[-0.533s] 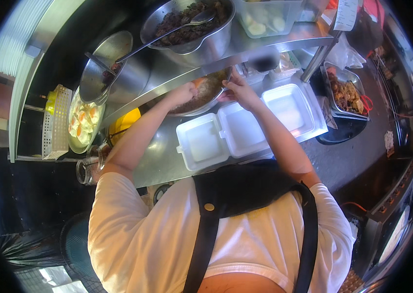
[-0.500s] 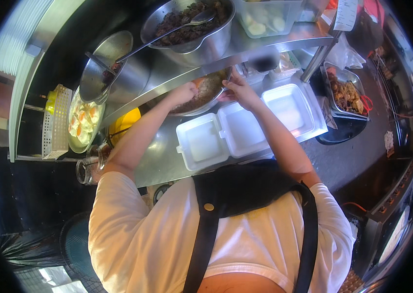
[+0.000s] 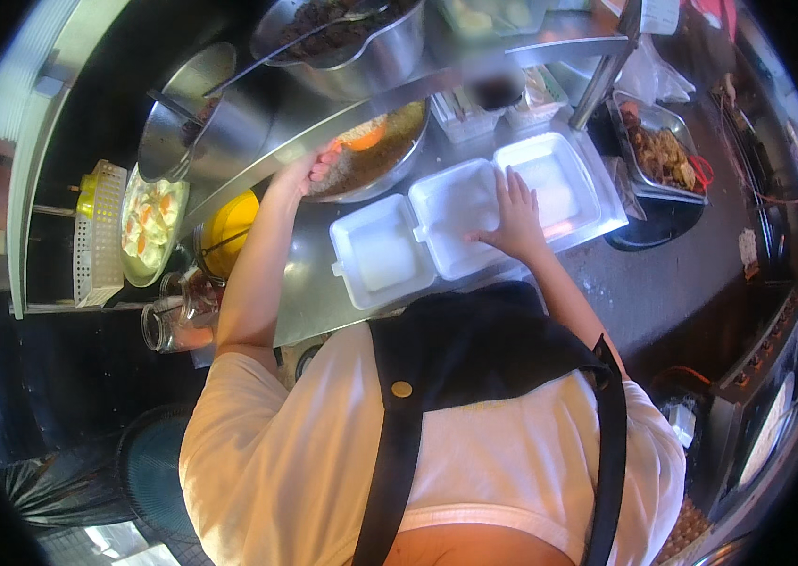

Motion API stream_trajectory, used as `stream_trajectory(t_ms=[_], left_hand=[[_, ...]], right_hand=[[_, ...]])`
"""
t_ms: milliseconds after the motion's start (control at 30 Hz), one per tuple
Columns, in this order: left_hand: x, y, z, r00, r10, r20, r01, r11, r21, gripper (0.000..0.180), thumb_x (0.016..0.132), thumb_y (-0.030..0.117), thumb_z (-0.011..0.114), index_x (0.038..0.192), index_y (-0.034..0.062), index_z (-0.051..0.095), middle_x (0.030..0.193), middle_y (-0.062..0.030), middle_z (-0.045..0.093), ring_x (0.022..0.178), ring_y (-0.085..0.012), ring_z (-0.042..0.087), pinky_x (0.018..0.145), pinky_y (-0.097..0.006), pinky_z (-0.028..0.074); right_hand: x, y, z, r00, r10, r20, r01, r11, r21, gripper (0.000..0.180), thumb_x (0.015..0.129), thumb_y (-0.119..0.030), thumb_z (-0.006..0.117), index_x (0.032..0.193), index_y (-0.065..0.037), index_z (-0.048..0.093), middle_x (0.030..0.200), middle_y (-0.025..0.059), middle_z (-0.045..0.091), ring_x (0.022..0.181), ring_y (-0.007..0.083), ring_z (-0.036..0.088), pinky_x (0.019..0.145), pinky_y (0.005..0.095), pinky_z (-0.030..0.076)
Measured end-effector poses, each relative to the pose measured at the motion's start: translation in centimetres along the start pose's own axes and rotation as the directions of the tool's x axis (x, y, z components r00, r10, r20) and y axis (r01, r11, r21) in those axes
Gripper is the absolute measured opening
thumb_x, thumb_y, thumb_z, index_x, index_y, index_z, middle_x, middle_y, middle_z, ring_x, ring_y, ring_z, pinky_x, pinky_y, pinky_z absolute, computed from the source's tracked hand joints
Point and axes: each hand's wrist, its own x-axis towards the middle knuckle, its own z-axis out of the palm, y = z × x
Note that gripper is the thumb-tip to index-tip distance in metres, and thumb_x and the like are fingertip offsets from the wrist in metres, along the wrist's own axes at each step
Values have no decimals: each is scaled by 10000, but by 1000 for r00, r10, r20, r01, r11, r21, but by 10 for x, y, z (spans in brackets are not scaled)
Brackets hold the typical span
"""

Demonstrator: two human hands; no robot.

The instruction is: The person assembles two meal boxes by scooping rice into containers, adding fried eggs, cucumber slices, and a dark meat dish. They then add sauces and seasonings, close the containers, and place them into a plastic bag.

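Our left hand (image 3: 316, 168) is at the near left side of a large metal bowl (image 3: 375, 189), tucked close under the edge of the metal shelf (image 3: 503, 52). Its fingers are curled inward, with their tips just beside an orange scoop (image 3: 368, 141) that sits inside the bowl among pale, rice-like grains (image 3: 319, 183); we cannot tell whether they have hold of its handle. Our right hand (image 3: 516, 226) is spread wide, palm down and holding nothing, with the thumb pointing left and the other fingers reaching away from us. It lies over the edge where the middle and right ones of three white foam trays (image 3: 382, 253) meet, and we cannot tell whether it is pressing on them. The trays stand open in a slanting row on the steel tabletop (image 3: 305, 259), between the bowl and our dark apron (image 3: 474, 349). Up on the shelf we have a deep pot (image 3: 352, 75) of dark food with a long spoon (image 3: 295, 49) laid across it, and a tilted metal bowl to its left. Near our left forearm are a yellow container (image 3: 234, 226), glass jars (image 3: 163, 325) and a dish of fried eggs (image 3: 149, 226) beside a perforated basket (image 3: 97, 241). To the far right sits a metal tray of browned meat (image 3: 658, 151).
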Motion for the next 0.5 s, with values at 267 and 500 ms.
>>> stream_trajectory(t_ms=[267,500], left_hand=[[-49,3,22,997,57,51,-55,998,-42,222,972,222,485,875,31,545,606,61,415,424,-2,288,359,-162,200],[-88,3,61,988,105,115,-97,993,-68,197,928,170,555,851,-5,602,611,22,490,439,-13,342,377,-163,228]], right_hand=[[-37,14,39,999,4,-41,-3,1000,18,1359,459,-605,814,1458,22,139,1543,185,118,1413,383,143,1085,616,167],[-37,16,33,1000,-5,-2,5,999,53,1438,412,-647,805,1469,18,90,1550,190,78,1429,374,83,1087,618,149]])
